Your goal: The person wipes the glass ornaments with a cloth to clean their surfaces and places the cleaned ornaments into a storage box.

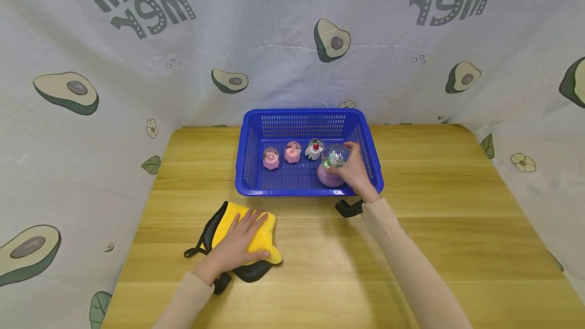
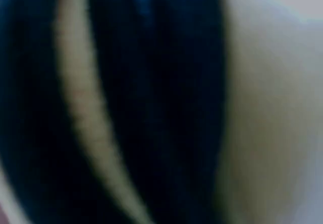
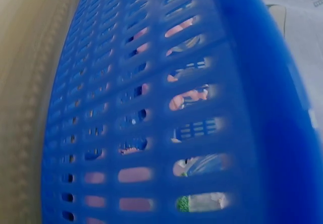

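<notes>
A large snow globe with a pink base (image 1: 330,178) stands inside the blue plastic basket (image 1: 301,192), toward its right end. My right hand (image 1: 357,170) grips the globe from the right, thumb in front and fingers behind. On the table, my left hand (image 1: 236,247) rests with spread fingers on a yellow cloth with black parts (image 1: 266,236) and a dark loop. The right wrist view shows the slotted basket wall (image 3: 151,103) up close, with pink bits behind it. Only blurred dark bands and pale fabric fill the left wrist view.
Three small globes share the basket: two pink-based ones (image 1: 271,160) (image 1: 292,153) and a white-based one with a red piece (image 1: 314,150). The basket stands at the back of the wooden table (image 1: 434,207), against an avocado-print curtain (image 1: 283,34).
</notes>
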`<state>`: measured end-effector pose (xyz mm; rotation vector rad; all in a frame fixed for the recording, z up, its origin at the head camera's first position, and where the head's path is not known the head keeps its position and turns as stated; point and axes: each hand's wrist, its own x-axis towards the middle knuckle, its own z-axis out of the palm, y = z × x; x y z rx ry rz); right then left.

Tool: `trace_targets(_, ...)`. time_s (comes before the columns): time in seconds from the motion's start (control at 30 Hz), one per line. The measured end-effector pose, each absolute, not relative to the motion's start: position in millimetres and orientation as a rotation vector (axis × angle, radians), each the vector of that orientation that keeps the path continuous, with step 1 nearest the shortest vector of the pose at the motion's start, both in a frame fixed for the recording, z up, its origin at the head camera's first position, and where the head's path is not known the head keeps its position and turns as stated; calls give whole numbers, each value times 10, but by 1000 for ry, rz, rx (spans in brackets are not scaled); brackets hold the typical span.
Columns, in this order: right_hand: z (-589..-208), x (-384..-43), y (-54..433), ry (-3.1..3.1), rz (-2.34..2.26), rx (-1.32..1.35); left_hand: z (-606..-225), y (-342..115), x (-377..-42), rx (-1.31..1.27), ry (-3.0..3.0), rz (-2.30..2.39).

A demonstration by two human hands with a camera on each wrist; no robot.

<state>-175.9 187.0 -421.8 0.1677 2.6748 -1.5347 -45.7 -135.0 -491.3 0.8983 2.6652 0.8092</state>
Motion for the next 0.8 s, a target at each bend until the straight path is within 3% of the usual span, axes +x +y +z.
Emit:
trace_targets(0.47, -4065, -1573, 2063, 2818, -1325, -117, -4864, -1388, -443, 914, 2674, 516)
trace_targets(0.8, -3921, -1375, 2242, 2986, -1321, -145, -4289, -1339, -351, 834, 2625, 611)
